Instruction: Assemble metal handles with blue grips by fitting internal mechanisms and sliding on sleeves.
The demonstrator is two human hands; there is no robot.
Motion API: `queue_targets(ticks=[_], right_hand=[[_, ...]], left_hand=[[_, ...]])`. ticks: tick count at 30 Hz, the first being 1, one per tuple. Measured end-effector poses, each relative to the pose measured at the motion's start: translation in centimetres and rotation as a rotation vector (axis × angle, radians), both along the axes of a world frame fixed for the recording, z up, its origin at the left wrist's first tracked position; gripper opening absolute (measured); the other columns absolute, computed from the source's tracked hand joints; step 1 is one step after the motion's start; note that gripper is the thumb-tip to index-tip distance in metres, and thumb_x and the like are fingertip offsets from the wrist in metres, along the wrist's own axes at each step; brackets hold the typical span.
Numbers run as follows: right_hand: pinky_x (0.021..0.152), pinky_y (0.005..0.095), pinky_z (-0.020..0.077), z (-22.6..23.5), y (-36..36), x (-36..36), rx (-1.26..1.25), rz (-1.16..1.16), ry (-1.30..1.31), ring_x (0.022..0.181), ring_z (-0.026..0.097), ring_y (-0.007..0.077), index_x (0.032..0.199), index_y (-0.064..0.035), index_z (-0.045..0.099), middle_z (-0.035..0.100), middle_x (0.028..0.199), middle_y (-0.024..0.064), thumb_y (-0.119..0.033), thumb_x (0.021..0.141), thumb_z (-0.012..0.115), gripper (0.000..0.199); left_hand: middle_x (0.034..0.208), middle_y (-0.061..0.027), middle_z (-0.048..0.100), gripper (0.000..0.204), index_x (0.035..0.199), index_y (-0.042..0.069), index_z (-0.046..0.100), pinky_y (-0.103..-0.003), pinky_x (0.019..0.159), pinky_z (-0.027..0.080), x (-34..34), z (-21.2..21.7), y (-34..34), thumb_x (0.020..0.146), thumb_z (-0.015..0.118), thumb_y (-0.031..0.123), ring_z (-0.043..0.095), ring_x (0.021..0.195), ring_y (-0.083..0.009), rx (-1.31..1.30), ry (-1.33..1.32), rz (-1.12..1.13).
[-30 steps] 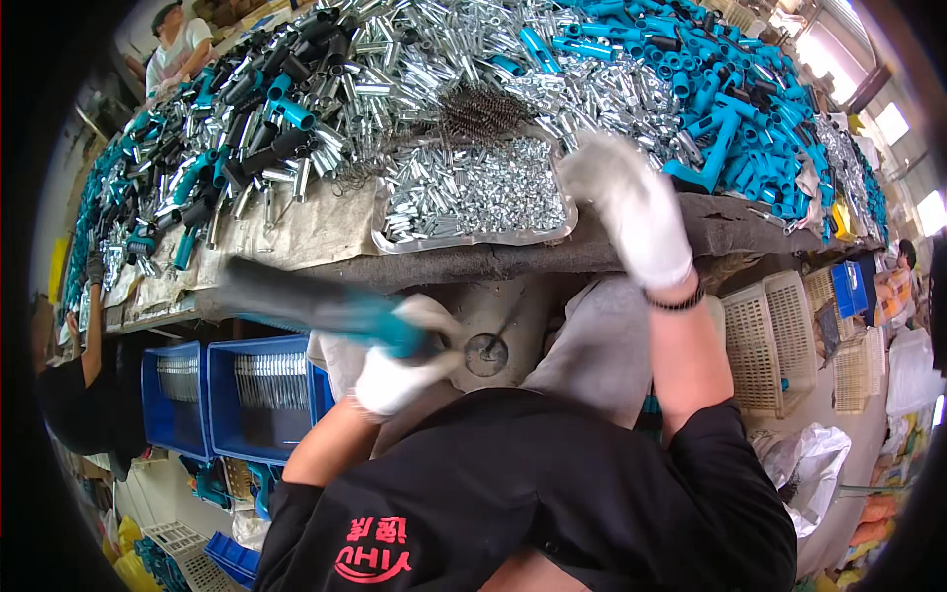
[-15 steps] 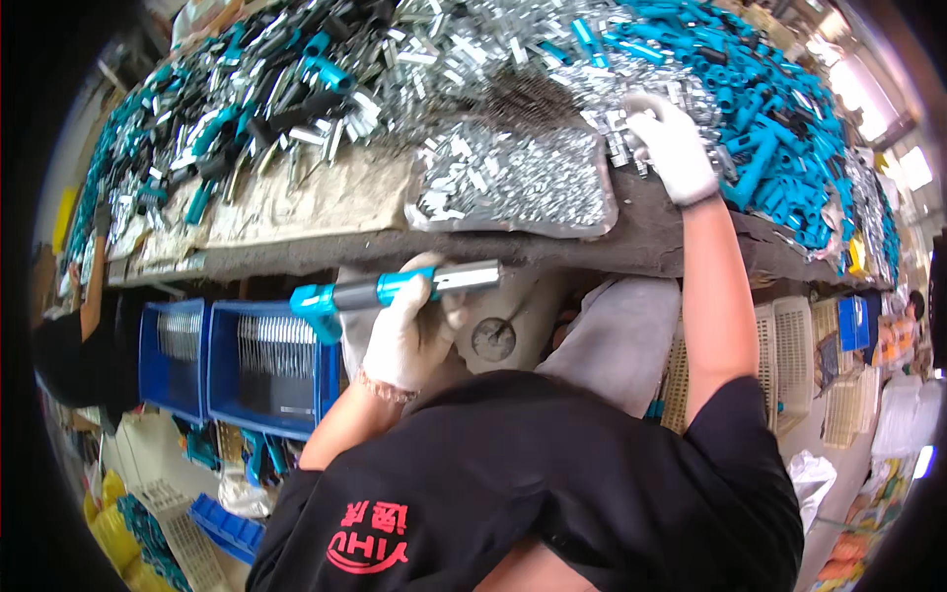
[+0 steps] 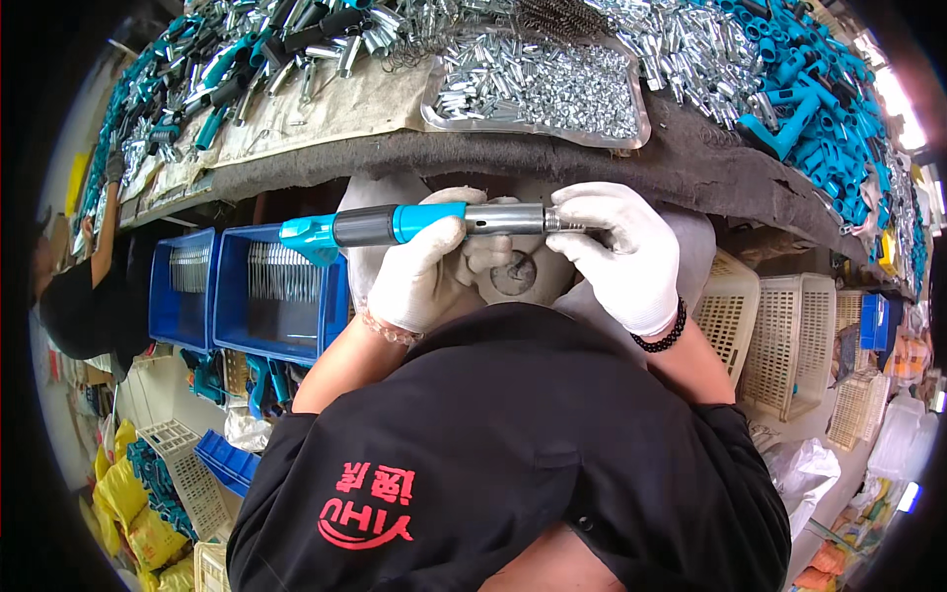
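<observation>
In front of my chest, my white-gloved left hand [image 3: 419, 281] is closed round a teal-and-black tool body [image 3: 363, 226] lying nearly level. A flared teal end points left, and a bright metal tube [image 3: 505, 218] sticks out to the right. My gloved right hand [image 3: 631, 264] pinches a small ridged metal fitting [image 3: 562, 221] at the tube's right end. Whether the fitting is seated in the tube or only touching it, I cannot tell. Part of the fitting is hidden by the right fingers.
Beyond my hands, a workbench holds a clear tray [image 3: 538, 128] of small metal parts. Teal plastic parts [image 3: 799, 118] are heaped at right, mixed parts [image 3: 237, 69] at left. Blue bins [image 3: 286, 340] stand lower left, cream baskets [image 3: 789, 345] lower right. Another person [image 3: 94, 306] is at far left.
My right hand has come back from the metal parts on the bench to the tube's end, with a small metal fitting in its fingers. The tool has shifted slightly and the view has tilted down.
</observation>
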State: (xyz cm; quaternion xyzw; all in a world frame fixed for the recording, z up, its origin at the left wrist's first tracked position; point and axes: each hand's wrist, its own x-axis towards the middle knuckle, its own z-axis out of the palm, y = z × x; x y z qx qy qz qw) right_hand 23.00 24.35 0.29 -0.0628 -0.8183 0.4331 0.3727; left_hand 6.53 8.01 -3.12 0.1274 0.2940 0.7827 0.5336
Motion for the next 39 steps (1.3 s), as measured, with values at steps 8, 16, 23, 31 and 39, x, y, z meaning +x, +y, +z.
queue_targets(ticks=[8, 16, 23, 31, 39], right_hand=[[0.07, 0.0232, 0.0531, -0.1, -0.9, 0.9, -0.27, -0.15, -0.269, 0.084, 0.064, 0.0099, 0.12, 0.0034, 0.061, 0.068, 0.095, 0.0095, -0.013, 0.1, 0.062, 0.026], [0.07, 0.0238, 0.0526, -0.6, -1.3, 2.0, -0.378, 0.117, -0.182, 0.082, 0.063, 0.0094, 0.123, -0.0007, 0.058, 0.063, 0.102, 0.0078, -0.004, 0.097, 0.063, 0.027], [0.064, 0.0237, 0.0535, 0.3, -1.9, 1.3, -0.151, -0.004, -0.18, 0.071, 0.066, 0.0102, 0.121, 0.0007, 0.061, 0.068, 0.093, 0.011, -0.012, 0.102, 0.055, 0.024], [0.066, 0.0245, 0.0525, -0.2, -2.5, 1.1, -0.62, 0.083, -0.18, 0.075, 0.064, 0.011, 0.109, 0.0, 0.063, 0.067, 0.095, 0.007, -0.002, 0.092, 0.068, 0.017], [0.074, 0.0293, 0.0542, -0.2, -1.9, 1.6, -0.307, 0.036, -0.266, 0.079, 0.066, 0.016, 0.119, 0.0007, 0.062, 0.067, 0.101, 0.012, 0.001, 0.087, 0.071, 0.033]], left_hand=[[0.131, -0.0275, 0.06, 0.041, 0.126, 0.002, 0.055, -0.041, 0.089, 0.059, 1.6, 0.1, -1.0, 0.091, 0.069, 0.018, 0.07, 0.102, -0.0318, 0.076, 0.289, -0.06], [0.132, -0.0277, 0.059, 0.04, 0.129, 0.004, 0.052, -0.04, 0.088, 0.061, 1.0, 0.5, -1.9, 0.094, 0.066, 0.018, 0.071, 0.1, -0.0316, 0.018, 0.04, -0.023], [0.132, -0.0273, 0.06, 0.037, 0.124, 0.004, 0.056, -0.042, 0.094, 0.057, 2.0, 0.2, -2.4, 0.09, 0.068, 0.014, 0.067, 0.11, -0.0329, 0.042, 0.099, -0.076], [0.13, -0.027, 0.061, 0.038, 0.124, 0.002, 0.055, -0.037, 0.084, 0.062, 1.5, 1.1, -2.0, 0.091, 0.068, 0.016, 0.072, 0.092, -0.0297, 0.014, 0.089, 0.044], [0.129, -0.0286, 0.06, 0.041, 0.125, 0.0, 0.052, -0.037, 0.082, 0.064, 1.4, 0.6, -1.9, 0.091, 0.069, 0.018, 0.073, 0.093, -0.0294, 0.026, 0.082, 0.005]])
